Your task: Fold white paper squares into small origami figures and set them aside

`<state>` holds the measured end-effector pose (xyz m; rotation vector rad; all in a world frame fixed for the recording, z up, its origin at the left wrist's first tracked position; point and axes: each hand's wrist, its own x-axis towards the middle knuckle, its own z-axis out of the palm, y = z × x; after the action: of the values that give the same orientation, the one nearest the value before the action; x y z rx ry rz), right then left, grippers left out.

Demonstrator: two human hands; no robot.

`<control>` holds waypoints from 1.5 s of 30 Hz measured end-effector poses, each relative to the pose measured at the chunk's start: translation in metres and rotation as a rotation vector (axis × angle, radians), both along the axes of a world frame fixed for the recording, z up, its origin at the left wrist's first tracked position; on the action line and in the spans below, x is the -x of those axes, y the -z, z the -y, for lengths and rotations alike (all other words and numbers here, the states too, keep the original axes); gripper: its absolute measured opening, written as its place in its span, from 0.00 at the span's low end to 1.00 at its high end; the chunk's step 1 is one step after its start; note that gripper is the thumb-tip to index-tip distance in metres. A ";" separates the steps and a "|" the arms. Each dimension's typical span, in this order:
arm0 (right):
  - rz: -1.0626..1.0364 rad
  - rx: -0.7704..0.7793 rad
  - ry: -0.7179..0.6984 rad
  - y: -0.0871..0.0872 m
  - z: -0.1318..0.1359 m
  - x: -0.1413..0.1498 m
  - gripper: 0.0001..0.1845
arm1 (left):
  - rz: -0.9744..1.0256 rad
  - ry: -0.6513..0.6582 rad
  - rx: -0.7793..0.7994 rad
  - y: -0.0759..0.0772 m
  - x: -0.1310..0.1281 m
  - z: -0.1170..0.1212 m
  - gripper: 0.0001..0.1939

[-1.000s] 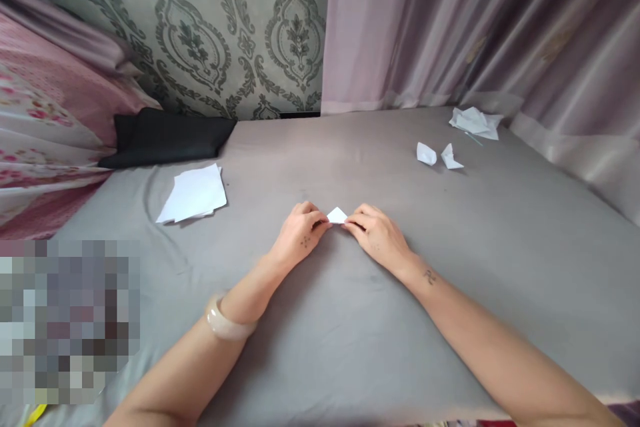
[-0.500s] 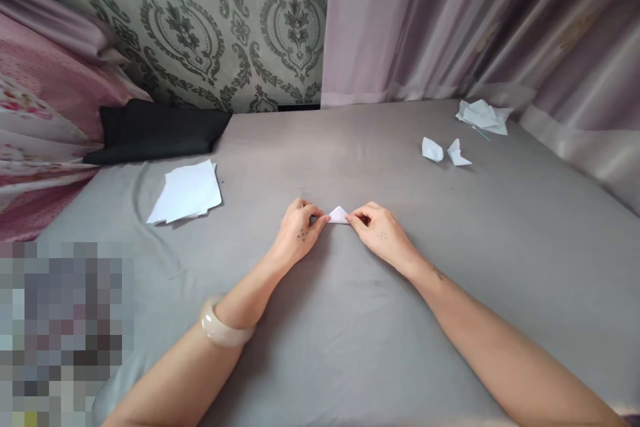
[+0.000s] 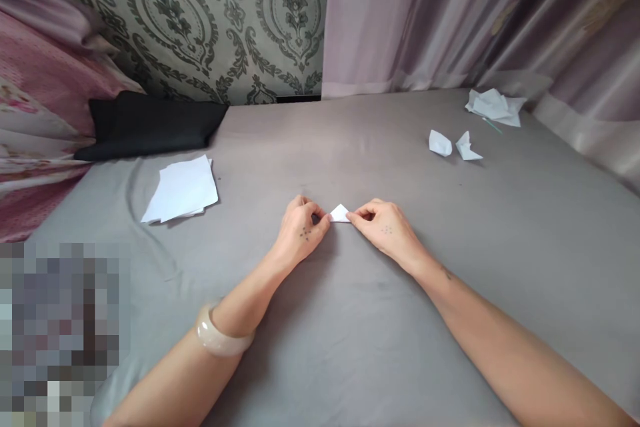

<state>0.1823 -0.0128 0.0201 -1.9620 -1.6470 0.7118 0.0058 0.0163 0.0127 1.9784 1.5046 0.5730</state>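
Note:
A small white piece of folded paper (image 3: 341, 214) shows as a triangle with its point up, just above or on the grey sheet. My left hand (image 3: 301, 227) pinches its left corner between thumb and fingers. At the right corner, my right hand (image 3: 384, 225) holds the same paper in a like pinch. The paper's ends are hidden behind my fingertips. A pale bangle (image 3: 223, 337) circles my left forearm.
Several white paper sheets (image 3: 183, 188) lie at left, before a folded black cloth (image 3: 155, 125). Two folded paper shapes, one boxy (image 3: 441, 143) and one pointed (image 3: 468, 147), rest at right. Behind them are crumpled papers (image 3: 494, 107) and a thin green stick (image 3: 493, 125). Curtains (image 3: 370, 27) hang behind.
The camera view has shifted slightly, so the things at right appear farther right and higher. Both hands keep their pinch on the folded paper, with hardly any movement.

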 end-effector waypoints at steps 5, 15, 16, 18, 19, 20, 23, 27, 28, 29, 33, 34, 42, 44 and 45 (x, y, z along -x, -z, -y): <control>-0.001 0.066 -0.005 -0.005 -0.004 -0.002 0.13 | -0.005 0.013 -0.036 0.004 0.000 0.001 0.07; 0.035 0.133 -0.035 -0.004 -0.009 -0.004 0.12 | -0.056 0.045 -0.147 0.016 0.001 0.000 0.07; 0.037 0.122 -0.043 -0.003 -0.009 -0.005 0.12 | -0.058 0.047 -0.142 0.015 0.002 0.000 0.07; 0.040 0.093 -0.061 0.000 -0.009 -0.008 0.13 | -0.057 0.056 -0.147 0.014 0.002 -0.001 0.05; 0.039 0.076 -0.071 0.001 -0.009 -0.010 0.13 | -0.055 0.068 -0.157 0.013 0.002 -0.001 0.03; 0.032 0.060 -0.084 0.003 -0.009 -0.012 0.13 | -0.051 0.090 -0.168 0.012 0.002 -0.001 0.02; -0.022 0.037 -0.118 0.009 -0.009 -0.018 0.13 | -0.036 0.221 -0.192 0.010 0.001 -0.001 0.10; -0.105 0.047 -0.123 0.013 -0.010 -0.026 0.13 | -0.009 0.342 -0.237 0.012 0.002 -0.002 0.18; -0.108 0.039 -0.116 0.013 -0.010 -0.028 0.12 | -0.002 0.344 -0.241 0.013 0.002 -0.003 0.18; -0.105 0.016 -0.105 0.013 -0.009 -0.028 0.11 | 0.004 0.339 -0.238 0.014 0.002 -0.003 0.18; -0.081 -0.213 -0.072 0.010 0.004 -0.022 0.10 | 0.010 0.284 -0.205 0.016 0.001 -0.004 0.19; -0.074 -0.278 -0.093 0.008 0.009 -0.017 0.11 | 0.002 0.271 -0.198 0.017 0.000 -0.004 0.19; 0.312 -0.310 -0.388 0.005 0.037 0.019 0.19 | -0.083 0.114 -0.105 0.007 -0.002 -0.001 0.17; 0.371 -0.288 -0.396 0.005 0.037 0.020 0.19 | -0.080 0.074 -0.051 0.004 -0.003 -0.001 0.16; 0.392 -0.281 -0.398 0.006 0.037 0.020 0.20 | -0.073 0.062 -0.031 0.003 -0.003 -0.001 0.15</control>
<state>0.1628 -0.0498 0.0146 -1.6610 -2.2705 0.2078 0.0088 0.0173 0.0094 2.0825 1.4806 0.5065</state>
